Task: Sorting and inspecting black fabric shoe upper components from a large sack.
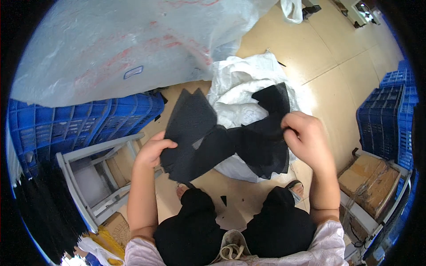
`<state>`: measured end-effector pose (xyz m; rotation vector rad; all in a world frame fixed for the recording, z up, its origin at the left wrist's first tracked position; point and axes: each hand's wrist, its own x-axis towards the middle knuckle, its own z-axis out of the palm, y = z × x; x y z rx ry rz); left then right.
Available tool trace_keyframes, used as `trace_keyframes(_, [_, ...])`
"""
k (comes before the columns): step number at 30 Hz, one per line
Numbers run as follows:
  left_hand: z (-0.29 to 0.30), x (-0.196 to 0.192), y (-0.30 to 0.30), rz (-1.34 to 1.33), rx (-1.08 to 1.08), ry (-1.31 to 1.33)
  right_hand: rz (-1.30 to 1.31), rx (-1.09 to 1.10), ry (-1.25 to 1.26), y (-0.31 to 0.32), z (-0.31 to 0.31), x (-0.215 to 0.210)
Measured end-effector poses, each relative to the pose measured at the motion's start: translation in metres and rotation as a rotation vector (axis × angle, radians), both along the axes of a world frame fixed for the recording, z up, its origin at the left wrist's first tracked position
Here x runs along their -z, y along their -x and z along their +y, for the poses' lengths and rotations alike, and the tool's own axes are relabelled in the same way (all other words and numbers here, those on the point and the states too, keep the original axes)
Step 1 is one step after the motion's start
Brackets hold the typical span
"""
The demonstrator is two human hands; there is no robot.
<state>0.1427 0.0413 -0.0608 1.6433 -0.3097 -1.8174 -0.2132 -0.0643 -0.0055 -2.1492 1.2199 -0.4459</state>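
Observation:
Several layered pieces of black mesh fabric (191,117) hang spread between my two hands, above my knees. My left hand (153,150) pinches the left edge of the stack, thumb on top. At the right edge, my right hand (302,135) has its fingers curled closed on the black fabric (264,146). The pieces fan out on both sides and narrow toward the middle. Beneath them, on the floor, lies an opened white woven sack (242,71) with whitish, crumpled plastic inside it.
A large translucent plastic bag (133,48) bulges at the upper left over blue crates (88,119). A grey metal frame (100,177) stands left. On the right are stacked blue crates (381,115) and a taped cardboard box (368,181). Black strands (49,208) hang lower left.

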Motion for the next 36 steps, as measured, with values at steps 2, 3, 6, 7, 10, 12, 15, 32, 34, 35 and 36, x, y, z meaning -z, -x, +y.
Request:
trace_keyframes(2, [-0.005, -0.004, 0.015, 0.030, 0.016, 0.016, -0.041, -0.238, 0.226, -0.018, 0.002, -0.034])
trace_keyframes(3, [-0.006, -0.006, 0.023, 0.064, 0.051, 0.056, -0.102, -0.348, 0.310, -0.035, 0.004, -0.032])
trace_keyframes(6, [-0.012, -0.018, 0.039, 0.133, 0.171, 0.137, -0.206, -0.599, 0.369, -0.084, 0.005, -0.022])
trace_keyframes(7, [-0.017, -0.018, 0.045, 0.121, 0.173, 0.160, -0.220, -0.625, 0.360, -0.094, 0.009, -0.012])
trace_keyframes(10, [-0.017, -0.011, 0.048, 0.091, 0.187, 0.215, -0.235, -0.614, 0.376, -0.121, 0.021, 0.025])
trace_keyframes(12, [-0.011, -0.005, 0.054, 0.081, 0.114, 0.210, -0.186, -0.545, 0.369, -0.131, 0.027, 0.044])
trace_keyframes(15, [-0.012, -0.010, 0.062, 0.075, 0.086, 0.178, -0.285, -0.456, 0.370, -0.130, 0.030, 0.063])
trace_keyframes(32, [-0.006, -0.024, 0.044, -0.119, 0.016, 0.243, -0.094, 0.039, -0.228, -0.011, 0.014, 0.107])
trace_keyframes(34, [-0.008, -0.028, 0.037, -0.104, -0.015, 0.238, 0.070, 0.243, -0.330, 0.045, 0.005, 0.135])
trace_keyframes(35, [-0.009, -0.028, 0.034, -0.122, -0.013, 0.262, 0.139, 0.315, -0.372, 0.067, 0.005, 0.142])
trace_keyframes(36, [-0.009, -0.028, 0.030, -0.140, -0.011, 0.285, 0.200, 0.355, -0.417, 0.077, 0.008, 0.137])
